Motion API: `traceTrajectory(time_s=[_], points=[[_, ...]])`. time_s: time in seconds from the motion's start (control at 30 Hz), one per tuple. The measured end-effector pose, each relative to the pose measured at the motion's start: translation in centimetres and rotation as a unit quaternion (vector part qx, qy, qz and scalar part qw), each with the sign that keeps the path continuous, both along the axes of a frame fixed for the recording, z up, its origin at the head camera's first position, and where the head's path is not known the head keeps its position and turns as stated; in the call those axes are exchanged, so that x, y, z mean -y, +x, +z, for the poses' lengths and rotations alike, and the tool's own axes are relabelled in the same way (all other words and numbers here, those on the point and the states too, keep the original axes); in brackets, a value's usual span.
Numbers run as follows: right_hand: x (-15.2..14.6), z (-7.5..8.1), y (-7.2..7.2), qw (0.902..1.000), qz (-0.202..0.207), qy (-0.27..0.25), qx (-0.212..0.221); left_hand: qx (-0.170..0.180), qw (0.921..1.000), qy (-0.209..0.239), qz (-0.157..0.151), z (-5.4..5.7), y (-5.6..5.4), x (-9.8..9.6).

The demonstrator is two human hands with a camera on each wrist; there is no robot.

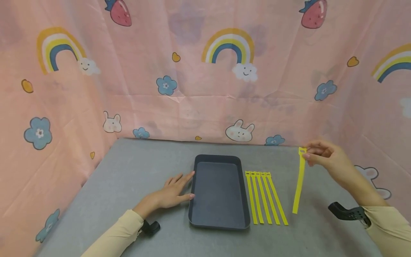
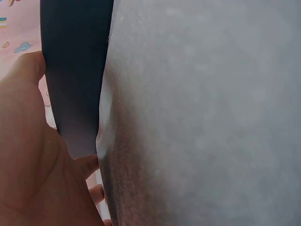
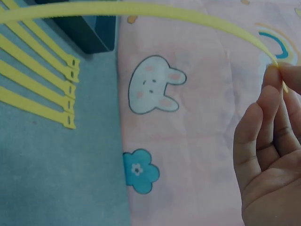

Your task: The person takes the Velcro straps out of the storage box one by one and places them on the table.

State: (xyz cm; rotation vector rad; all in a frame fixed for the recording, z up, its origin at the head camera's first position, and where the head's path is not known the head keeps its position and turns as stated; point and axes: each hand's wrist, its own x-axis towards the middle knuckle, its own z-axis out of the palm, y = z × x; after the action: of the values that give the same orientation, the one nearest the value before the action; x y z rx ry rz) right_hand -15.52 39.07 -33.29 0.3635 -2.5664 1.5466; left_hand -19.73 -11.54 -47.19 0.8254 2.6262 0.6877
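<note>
My right hand [image 1: 332, 160] pinches a yellow hook-and-loop cable tie [image 1: 299, 185] by its slotted head, and the strap hangs down over the right part of the table. In the right wrist view the held strap [image 3: 155, 9] bows across the top, its head end between thumb and fingertips [image 3: 277, 77]. My left hand [image 1: 170, 192] touches the left rim of a dark grey rectangular tray [image 1: 219, 192] with straight, spread fingers. The left wrist view shows this hand [image 2: 37, 155] against the tray's side wall [image 2: 75, 84]. Inside the tray only its bare bottom shows.
Several more yellow cable ties [image 1: 265, 198] lie side by side just right of the tray, slotted heads toward the back. The grey table [image 1: 154, 157] ends at a pink patterned curtain [image 1: 192, 114]. Dark wrist mounts [image 1: 346, 212] sit at both sleeves.
</note>
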Motion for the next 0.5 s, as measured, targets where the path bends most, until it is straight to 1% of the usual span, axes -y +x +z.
traceTrajectory(time_s=[0.1, 0.2, 0.27, 0.37, 0.5], points=[[-0.7, -0.6, 0.1, 0.9997, 0.015, -0.011, 0.019, 0.002, 1.0000, 0.000, 0.002, 0.0, 0.0, 0.0], [-1.2, -1.5, 0.2, 0.9987, 0.025, -0.004, 0.044, 0.000, 1.0000, 0.002, 0.003, 0.0, 0.0, -0.1], [-1.3, -2.3, 0.2, 0.9977, 0.026, 0.013, 0.060, -0.002, 1.0000, 0.002, 0.003, 0.0, 0.0, -0.1], [-1.4, -3.8, 0.1, 0.9955, 0.030, 0.024, 0.087, -0.006, 1.0000, 0.004, 0.003, 0.0, -0.1, -0.1], [-1.3, -5.8, -0.4, 0.9909, 0.025, 0.037, 0.127, -0.006, 1.0000, 0.002, 0.003, 0.0, -0.1, -0.1]])
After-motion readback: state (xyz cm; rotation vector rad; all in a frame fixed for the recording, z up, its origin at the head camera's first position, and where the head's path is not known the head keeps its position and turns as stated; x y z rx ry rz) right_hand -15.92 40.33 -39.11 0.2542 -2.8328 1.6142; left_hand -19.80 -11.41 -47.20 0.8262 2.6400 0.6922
